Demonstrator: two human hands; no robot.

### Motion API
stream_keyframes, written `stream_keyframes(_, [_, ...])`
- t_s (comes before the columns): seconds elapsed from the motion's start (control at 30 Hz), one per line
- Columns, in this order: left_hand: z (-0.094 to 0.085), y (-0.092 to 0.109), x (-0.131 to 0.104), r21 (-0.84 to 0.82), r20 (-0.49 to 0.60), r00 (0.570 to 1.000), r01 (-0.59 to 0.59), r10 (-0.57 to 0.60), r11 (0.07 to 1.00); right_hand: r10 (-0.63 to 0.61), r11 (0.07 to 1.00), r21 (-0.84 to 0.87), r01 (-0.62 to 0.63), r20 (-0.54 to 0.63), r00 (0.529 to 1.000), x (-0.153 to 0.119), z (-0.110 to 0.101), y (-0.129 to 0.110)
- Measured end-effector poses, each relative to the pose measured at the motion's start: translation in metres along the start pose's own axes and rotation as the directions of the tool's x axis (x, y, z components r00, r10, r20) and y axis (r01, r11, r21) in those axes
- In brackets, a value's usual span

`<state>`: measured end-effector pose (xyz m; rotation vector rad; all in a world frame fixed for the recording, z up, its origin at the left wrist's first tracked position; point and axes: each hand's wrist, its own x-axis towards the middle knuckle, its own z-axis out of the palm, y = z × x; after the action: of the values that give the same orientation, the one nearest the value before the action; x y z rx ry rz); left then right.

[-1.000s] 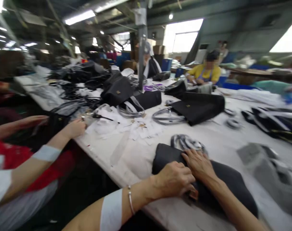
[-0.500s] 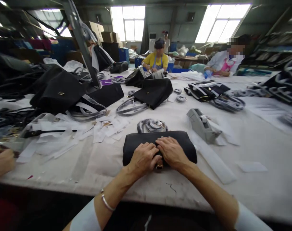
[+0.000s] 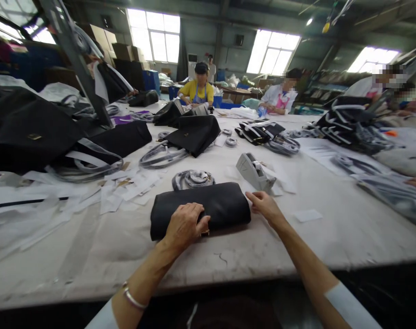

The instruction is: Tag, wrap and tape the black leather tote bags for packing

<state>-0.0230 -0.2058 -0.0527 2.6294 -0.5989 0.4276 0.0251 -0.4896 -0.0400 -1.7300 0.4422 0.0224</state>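
Note:
A rolled black bag (image 3: 224, 205) lies on the white table, with a small gold buckle (image 3: 205, 233) at its front edge. My left hand (image 3: 186, 224) grips the bag's front near that buckle, fingers on top and thumb bent beside them. Just off the bag's right end, my right hand (image 3: 264, 205) is closed in a pinch; what its fingertips hold is too small to make out. Wrapped coiled straps (image 3: 194, 179) sit behind the bag. Beyond my right hand stands a grey tape dispenser (image 3: 254, 171).
Black bags (image 3: 194, 135) with wrapped handles lie farther back. White paper scraps (image 3: 129, 185) cover the left. A small white card (image 3: 308, 215) is at right. Co-workers sit across the table and at far right; a metal post (image 3: 81, 68) slants at left.
My right hand has moved off the bag's middle to the right, beyond its end. My left hand remains on the bag. The long white strip right of the bag no longer shows there. The view has turned right.

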Motion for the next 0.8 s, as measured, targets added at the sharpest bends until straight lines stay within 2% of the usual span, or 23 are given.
stream_keyframes(0.03, [0.000, 0.000, 0.000, -0.004, -0.011, 1.000, 0.005, -0.005, 1.000, 0.099, 0.994, 0.039, -0.103, 0.091, 0.991, 0.006, -0.001, 0.001])
stream_keyframes(0.07, [0.001, 0.000, 0.000, -0.008, -0.021, 1.000, 0.009, -0.009, 1.000, 0.143, 0.986, 0.067, -0.155, 0.153, 0.978, 0.010, 0.000, 0.002])
stream_keyframes(0.13, [0.001, 0.000, 0.000, -0.020, -0.029, 0.999, 0.011, -0.012, 1.000, 0.137, 0.974, 0.156, -0.165, 0.175, 0.975, 0.013, 0.006, 0.007])
stream_keyframes(0.23, [0.002, -0.001, -0.001, -0.030, -0.032, 0.999, 0.016, -0.017, 0.999, 0.061, 0.933, 0.351, -0.076, 0.055, 0.997, 0.014, 0.013, 0.017])
stream_keyframes(0.33, [0.002, -0.001, -0.001, -0.033, -0.035, 0.999, 0.020, -0.021, 0.999, -0.010, 0.867, 0.497, 0.041, -0.066, 0.998, 0.017, 0.011, 0.019])
stream_keyframes(0.5, [0.003, -0.001, -0.001, -0.036, -0.051, 0.998, 0.020, -0.022, 0.999, -0.172, 0.738, 0.616, 0.275, -0.222, 0.960, 0.015, -0.015, 0.010])
stream_keyframes(0.57, [0.003, -0.001, -0.001, -0.033, -0.059, 0.998, 0.014, -0.016, 0.999, -0.217, 0.722, 0.616, 0.316, -0.232, 0.948, 0.009, -0.024, 0.010])
stream_keyframes(0.6, [0.003, -0.002, -0.001, -0.031, -0.064, 0.998, 0.010, -0.012, 0.999, -0.208, 0.738, 0.615, 0.277, -0.183, 0.961, 0.005, -0.025, 0.012])
stream_keyframes(0.67, [0.004, -0.002, -0.001, -0.029, -0.072, 0.997, 0.006, -0.008, 1.000, -0.113, 0.796, 0.598, 0.093, -0.003, 0.994, -0.001, -0.023, 0.018])
stream_keyframes(0.7, [0.004, -0.002, -0.001, -0.030, -0.072, 0.997, 0.005, -0.008, 1.000, -0.051, 0.819, 0.574, -0.002, 0.077, 0.996, -0.003, -0.020, 0.023])
stream_keyframes(0.73, [0.003, -0.002, -0.001, -0.031, -0.069, 0.998, 0.006, -0.008, 0.999, -0.002, 0.830, 0.554, -0.065, 0.120, 0.993, -0.004, -0.015, 0.027])
stream_keyframes(0.8, [0.003, -0.001, -0.001, -0.030, -0.064, 0.998, 0.012, -0.014, 0.999, 0.019, 0.833, 0.551, -0.059, 0.079, 0.997, -0.003, -0.006, 0.035])
